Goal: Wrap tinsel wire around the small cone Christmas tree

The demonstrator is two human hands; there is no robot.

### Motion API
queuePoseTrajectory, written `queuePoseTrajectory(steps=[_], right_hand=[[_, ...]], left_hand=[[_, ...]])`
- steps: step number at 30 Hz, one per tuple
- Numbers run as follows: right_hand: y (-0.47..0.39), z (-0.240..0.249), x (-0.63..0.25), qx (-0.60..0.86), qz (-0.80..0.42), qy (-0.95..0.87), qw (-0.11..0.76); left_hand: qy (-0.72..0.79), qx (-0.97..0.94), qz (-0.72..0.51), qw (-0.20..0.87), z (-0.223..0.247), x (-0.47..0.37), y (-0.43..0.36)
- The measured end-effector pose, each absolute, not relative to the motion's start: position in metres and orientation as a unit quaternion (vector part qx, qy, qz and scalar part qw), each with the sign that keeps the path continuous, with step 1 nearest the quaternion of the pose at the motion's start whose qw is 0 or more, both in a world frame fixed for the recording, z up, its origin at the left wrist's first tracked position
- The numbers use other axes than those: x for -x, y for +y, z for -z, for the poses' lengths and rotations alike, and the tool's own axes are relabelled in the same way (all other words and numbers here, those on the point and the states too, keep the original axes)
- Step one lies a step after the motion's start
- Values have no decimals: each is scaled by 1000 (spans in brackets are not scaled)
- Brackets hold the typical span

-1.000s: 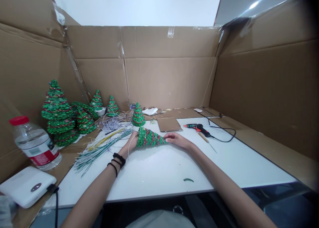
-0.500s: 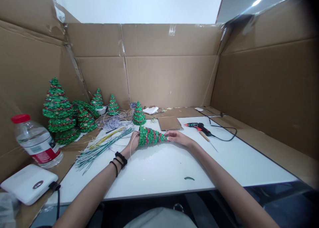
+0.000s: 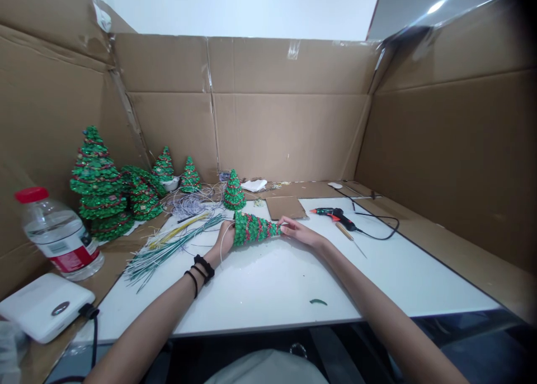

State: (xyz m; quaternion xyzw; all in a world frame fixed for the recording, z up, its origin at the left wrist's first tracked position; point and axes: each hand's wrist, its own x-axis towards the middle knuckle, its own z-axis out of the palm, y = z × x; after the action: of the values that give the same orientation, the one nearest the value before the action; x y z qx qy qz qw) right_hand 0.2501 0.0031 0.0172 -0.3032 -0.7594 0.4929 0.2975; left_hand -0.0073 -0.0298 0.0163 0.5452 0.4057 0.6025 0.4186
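In the head view, brown cardboard walls (image 3: pixel 289 126) enclose the table (image 3: pixel 268 294) on the left, right and far sides, and its white top is glossy. Over its middle, the left hand (image 3: pixel 225 238) grips the wide base of a green tree (image 3: pixel 255 229) held sideways, and the right hand (image 3: pixel 301 233) pinches its tip. Wire strands (image 3: pixel 168 255) lie to the left, a glue gun (image 3: pixel 335 213) to the right, a cardboard piece (image 3: pixel 286 209) on the far side and a green scrap (image 3: pixel 318 302) near.
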Motion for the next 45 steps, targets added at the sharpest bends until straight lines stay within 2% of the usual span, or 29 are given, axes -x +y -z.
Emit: queuePoseTrajectory(steps=[20,35,45], right_hand=[[-2,-31,-248,313,-536,-735,272],[-2,-31,-247,327,-546,-721,274],[4,-25,-249,313,-562,-718,265]], left_hand=[[410,-587,-583,384,-14,8,-31],[415,-491,-604,471,-21,-1,-42],[413,-454,-628,478,-15,-4,-39]])
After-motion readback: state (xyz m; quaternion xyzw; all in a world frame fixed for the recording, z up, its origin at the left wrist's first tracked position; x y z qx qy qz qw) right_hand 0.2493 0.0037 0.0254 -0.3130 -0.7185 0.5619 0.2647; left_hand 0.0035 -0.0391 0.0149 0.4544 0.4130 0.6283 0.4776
